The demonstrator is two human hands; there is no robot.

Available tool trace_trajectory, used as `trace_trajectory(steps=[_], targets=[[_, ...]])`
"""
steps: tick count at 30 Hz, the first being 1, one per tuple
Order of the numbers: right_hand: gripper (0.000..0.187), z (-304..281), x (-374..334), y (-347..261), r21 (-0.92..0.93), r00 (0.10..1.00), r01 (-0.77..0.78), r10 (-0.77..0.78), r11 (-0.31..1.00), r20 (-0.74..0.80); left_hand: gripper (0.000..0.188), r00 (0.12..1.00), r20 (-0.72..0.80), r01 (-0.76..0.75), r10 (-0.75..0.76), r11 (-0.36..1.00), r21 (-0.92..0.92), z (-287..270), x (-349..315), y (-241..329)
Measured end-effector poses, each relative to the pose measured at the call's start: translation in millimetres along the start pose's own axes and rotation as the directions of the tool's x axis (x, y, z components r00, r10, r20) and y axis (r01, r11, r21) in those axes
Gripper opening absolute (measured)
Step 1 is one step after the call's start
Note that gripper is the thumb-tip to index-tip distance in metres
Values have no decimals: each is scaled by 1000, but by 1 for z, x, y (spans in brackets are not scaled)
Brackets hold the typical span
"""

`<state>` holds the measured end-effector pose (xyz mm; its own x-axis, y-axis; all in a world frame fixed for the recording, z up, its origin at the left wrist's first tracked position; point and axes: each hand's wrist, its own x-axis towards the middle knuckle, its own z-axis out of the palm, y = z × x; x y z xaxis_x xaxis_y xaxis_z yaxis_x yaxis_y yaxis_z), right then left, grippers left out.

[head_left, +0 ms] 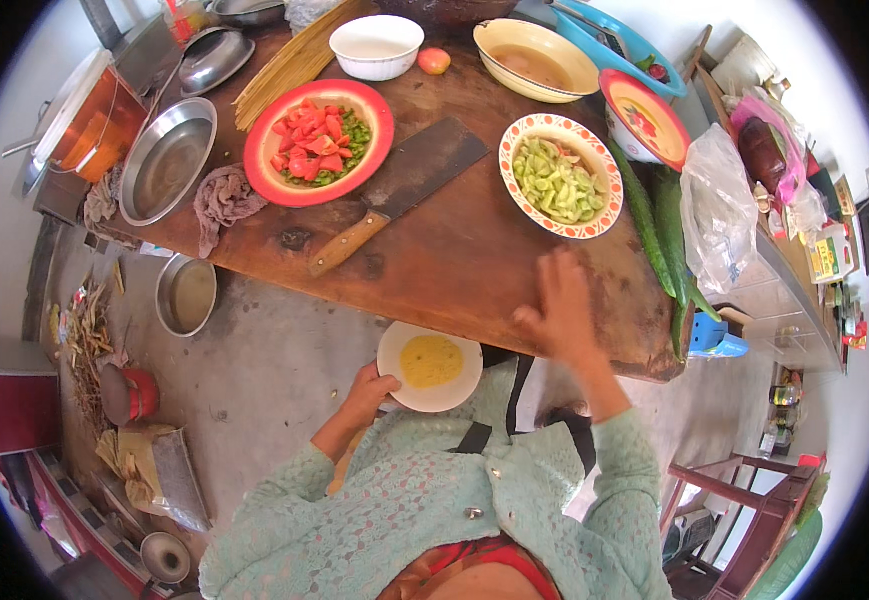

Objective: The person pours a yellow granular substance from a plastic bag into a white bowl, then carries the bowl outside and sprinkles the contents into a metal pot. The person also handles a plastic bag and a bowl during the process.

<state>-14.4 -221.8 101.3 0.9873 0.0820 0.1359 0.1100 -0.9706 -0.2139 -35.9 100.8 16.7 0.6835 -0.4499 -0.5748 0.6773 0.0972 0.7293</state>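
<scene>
My left hand grips the rim of a shallow white bowl just off the table's front edge, thumb on top. Something yellow fills the bowl's middle; I cannot tell what it is. Slightly blurred, my right hand is at the table's front right with fingers stretched out, holding nothing. Just beyond it stands a patterned bowl of chopped green vegetable. A cleaver with a wooden handle lies to its left. Further left, a red-rimmed dish holds cut tomato and chopped green pepper.
Cucumbers and a clear plastic bag lie along the right edge of the wooden table. At the back are a white bowl, a tomato and a cream basin. A metal basin and cloth sit left.
</scene>
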Motion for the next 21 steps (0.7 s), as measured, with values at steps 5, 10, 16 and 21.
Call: trace_trajectory(steps=[5, 10, 16, 21], targets=[[67, -1, 20, -66, 251, 891, 416, -447, 874, 76, 46, 997, -81, -1, 1, 1000, 0, -14, -13, 9], [65, 29, 87, -61, 86, 958, 285, -284, 954, -33, 44, 987, -157, -19, 19, 1000, 2, -27, -31, 19], [79, 48, 126, -77, -83, 985, 119, -128, 989, -118, 42, 966, -239, -122, 103, 990, -65, -44, -34, 8], [92, 56, 140, -99, -189, 994, -6, -14, 982, -107, 42, 959, -266, -127, 99, 988, -88, -54, -40, 4]])
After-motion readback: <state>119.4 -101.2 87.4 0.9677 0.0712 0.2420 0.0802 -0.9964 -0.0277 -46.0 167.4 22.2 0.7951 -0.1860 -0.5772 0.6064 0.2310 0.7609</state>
